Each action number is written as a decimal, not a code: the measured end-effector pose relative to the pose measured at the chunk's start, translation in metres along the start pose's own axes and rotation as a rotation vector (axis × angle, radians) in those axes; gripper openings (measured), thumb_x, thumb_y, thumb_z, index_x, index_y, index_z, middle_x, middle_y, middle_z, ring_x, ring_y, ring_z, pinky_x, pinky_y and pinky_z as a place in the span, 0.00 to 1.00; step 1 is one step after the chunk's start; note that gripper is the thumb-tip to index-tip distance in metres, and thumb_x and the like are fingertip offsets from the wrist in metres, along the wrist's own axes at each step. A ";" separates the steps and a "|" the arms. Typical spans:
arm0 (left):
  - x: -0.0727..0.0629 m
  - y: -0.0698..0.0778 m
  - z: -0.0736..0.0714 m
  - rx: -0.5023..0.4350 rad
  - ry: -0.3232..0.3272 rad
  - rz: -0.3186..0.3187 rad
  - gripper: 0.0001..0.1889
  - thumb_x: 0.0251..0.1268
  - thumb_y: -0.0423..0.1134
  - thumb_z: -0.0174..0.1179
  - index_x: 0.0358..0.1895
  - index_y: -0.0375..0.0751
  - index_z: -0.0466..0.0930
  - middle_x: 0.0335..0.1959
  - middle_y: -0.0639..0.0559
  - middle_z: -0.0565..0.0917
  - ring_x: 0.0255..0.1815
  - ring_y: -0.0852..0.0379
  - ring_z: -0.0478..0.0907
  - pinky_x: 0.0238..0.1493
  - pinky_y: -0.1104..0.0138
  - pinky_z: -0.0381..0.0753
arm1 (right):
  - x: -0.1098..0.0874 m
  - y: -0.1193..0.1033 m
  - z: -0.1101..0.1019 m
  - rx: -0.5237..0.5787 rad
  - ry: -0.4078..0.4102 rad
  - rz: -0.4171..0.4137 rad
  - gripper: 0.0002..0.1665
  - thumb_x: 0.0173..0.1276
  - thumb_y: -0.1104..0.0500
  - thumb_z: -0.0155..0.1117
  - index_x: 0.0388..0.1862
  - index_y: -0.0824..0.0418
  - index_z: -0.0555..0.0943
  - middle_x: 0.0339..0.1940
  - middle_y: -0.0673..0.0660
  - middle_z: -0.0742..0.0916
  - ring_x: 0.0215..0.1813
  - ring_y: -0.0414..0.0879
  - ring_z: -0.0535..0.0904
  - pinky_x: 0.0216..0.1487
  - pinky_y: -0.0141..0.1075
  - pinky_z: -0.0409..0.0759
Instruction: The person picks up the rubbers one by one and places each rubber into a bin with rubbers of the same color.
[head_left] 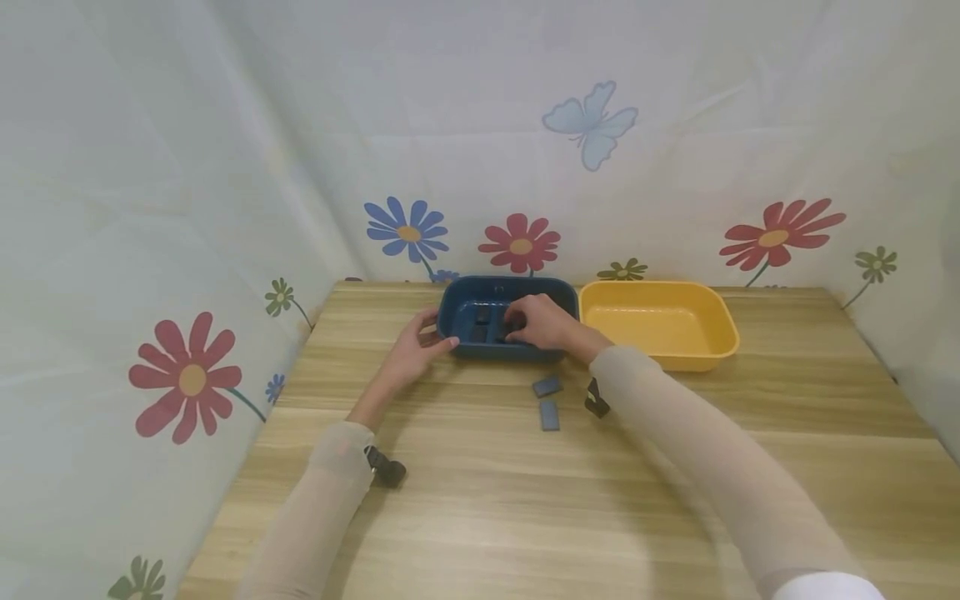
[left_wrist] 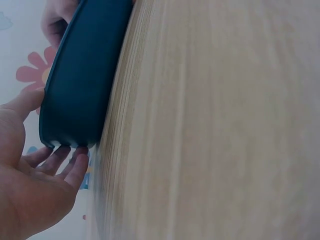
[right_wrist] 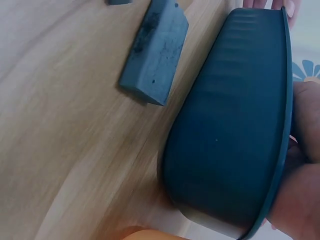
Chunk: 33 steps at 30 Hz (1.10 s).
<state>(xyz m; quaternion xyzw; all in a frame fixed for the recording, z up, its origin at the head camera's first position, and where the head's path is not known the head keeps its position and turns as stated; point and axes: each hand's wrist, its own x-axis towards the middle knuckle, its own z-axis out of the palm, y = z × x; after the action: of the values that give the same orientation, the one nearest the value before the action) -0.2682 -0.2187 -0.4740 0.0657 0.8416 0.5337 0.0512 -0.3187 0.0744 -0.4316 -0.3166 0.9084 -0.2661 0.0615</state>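
Observation:
My left hand grips the left end of a dark blue plastic basin, thumb at the rim and fingers against the outer wall, as the left wrist view also shows. Reaching over the basin's front rim, my right hand has its fingers curled down inside, with a dark block between thumb and fingers, mostly hidden. Several dark blocks, such as this block, lie on the basin's floor left of that hand. Two grey-blue rectangular blocks, one angled and one lengthwise, rest on the table in front.
A yellow basin stands right beside the blue one, under the right forearm's far side. Both are near the back edge of the wood-grain table. Behind and to the left hangs a pale cloth printed with flowers and a butterfly.

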 end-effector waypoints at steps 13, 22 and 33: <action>0.000 -0.001 0.001 -0.025 -0.009 -0.016 0.44 0.71 0.50 0.72 0.83 0.42 0.58 0.81 0.37 0.64 0.76 0.35 0.70 0.75 0.44 0.72 | 0.006 0.005 0.007 0.005 -0.075 0.067 0.19 0.68 0.57 0.79 0.55 0.60 0.88 0.53 0.59 0.90 0.53 0.52 0.84 0.62 0.46 0.84; 0.000 -0.002 0.002 -0.039 -0.019 -0.009 0.45 0.72 0.48 0.71 0.84 0.42 0.56 0.82 0.36 0.63 0.77 0.34 0.68 0.75 0.43 0.70 | 0.009 0.007 0.009 -0.003 -0.072 0.077 0.19 0.67 0.56 0.80 0.55 0.60 0.88 0.51 0.58 0.90 0.51 0.51 0.84 0.60 0.45 0.84; 0.001 -0.002 0.002 -0.010 0.009 0.000 0.44 0.70 0.52 0.72 0.82 0.43 0.61 0.79 0.38 0.68 0.74 0.37 0.72 0.73 0.46 0.74 | 0.013 0.008 0.010 -0.001 -0.079 0.065 0.20 0.67 0.57 0.80 0.55 0.61 0.87 0.50 0.59 0.90 0.52 0.51 0.84 0.60 0.44 0.85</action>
<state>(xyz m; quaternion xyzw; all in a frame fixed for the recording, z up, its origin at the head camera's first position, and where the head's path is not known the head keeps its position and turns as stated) -0.2688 -0.2176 -0.4770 0.0631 0.8392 0.5381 0.0479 -0.3305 0.0677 -0.4436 -0.2971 0.9153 -0.2506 0.1059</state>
